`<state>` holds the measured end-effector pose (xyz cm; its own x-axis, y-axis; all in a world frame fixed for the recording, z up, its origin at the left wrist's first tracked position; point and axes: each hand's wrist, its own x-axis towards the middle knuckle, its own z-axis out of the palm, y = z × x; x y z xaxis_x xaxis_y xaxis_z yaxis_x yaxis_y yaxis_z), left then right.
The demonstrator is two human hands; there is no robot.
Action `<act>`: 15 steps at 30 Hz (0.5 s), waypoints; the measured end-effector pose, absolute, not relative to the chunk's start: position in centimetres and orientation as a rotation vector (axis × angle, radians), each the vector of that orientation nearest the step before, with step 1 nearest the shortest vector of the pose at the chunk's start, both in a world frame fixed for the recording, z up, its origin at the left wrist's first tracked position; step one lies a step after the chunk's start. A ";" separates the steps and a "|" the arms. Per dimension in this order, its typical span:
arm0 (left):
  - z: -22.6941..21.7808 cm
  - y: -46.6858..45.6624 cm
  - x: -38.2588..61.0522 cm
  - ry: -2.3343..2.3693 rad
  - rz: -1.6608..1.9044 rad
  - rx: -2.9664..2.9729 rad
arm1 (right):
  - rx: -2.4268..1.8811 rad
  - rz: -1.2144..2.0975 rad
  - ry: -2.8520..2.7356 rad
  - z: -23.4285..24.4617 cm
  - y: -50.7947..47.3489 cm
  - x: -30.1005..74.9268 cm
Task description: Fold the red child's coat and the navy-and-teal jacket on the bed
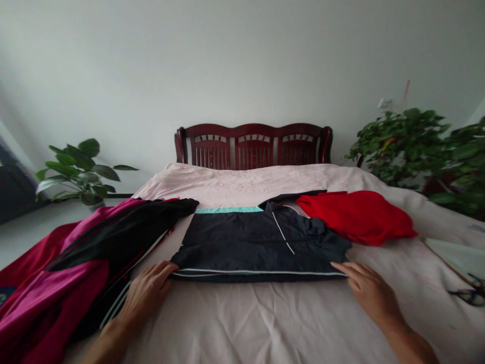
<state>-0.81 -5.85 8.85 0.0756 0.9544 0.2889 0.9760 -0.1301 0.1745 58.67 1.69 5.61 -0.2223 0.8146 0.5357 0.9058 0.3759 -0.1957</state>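
A dark navy jacket [235,242] with white piping and a teal strip along its far edge lies spread, partly folded, on the pale pink bed sheet [261,323]. My left hand [151,285] pinches its near left corner, thumb underneath. At the near right corner, the fingers of my right hand [366,285] are closed on the same near edge, where white piping runs across. A bunched part with a collar or sleeve sits towards the jacket's far right. Touching or very close to that side is a folded red garment [359,215].
Pink, black and red clothes [91,258] are heaped at the left, beside my left forearm. On the right lie a flat pale book or sheet [454,255] and dark-framed glasses [470,294]. A dark red wooden headboard [253,132] stands behind, with leafy plants [401,144] at both sides.
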 end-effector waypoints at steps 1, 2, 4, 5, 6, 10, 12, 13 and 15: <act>8.9 -6.6 -0.4 -2.011 -0.468 -2.278 | -1.485 -0.154 -2.091 5.3 1.7 59.3; 9.0 -7.2 -0.2 -1.994 -0.417 -2.292 | -1.494 -0.088 -2.111 4.9 1.7 59.9; 9.2 -8.2 0.0 -1.960 -0.343 -2.309 | -1.523 0.041 -2.133 4.5 1.7 60.9; 9.5 -8.4 -0.2 -1.951 -0.327 -2.317 | -1.549 0.091 -2.124 4.6 1.8 61.2; 9.9 -8.5 -0.3 -1.952 -0.325 -2.330 | -1.576 0.126 -2.103 5.0 1.8 61.3; 12.2 -7.2 0.3 -2.078 -0.516 -2.393 | -1.579 0.154 -2.014 8.6 1.6 57.9; 12.7 -5.5 2.1 -2.124 -0.668 -2.431 | -1.501 0.174 -2.061 10.6 1.7 53.6; 12.6 -4.6 3.4 -2.109 -0.722 -2.462 | -1.460 0.190 -2.112 11.3 1.7 51.1; 11.7 -2.7 6.4 -1.994 -0.758 -2.543 | -1.386 0.196 -2.236 11.9 1.9 45.7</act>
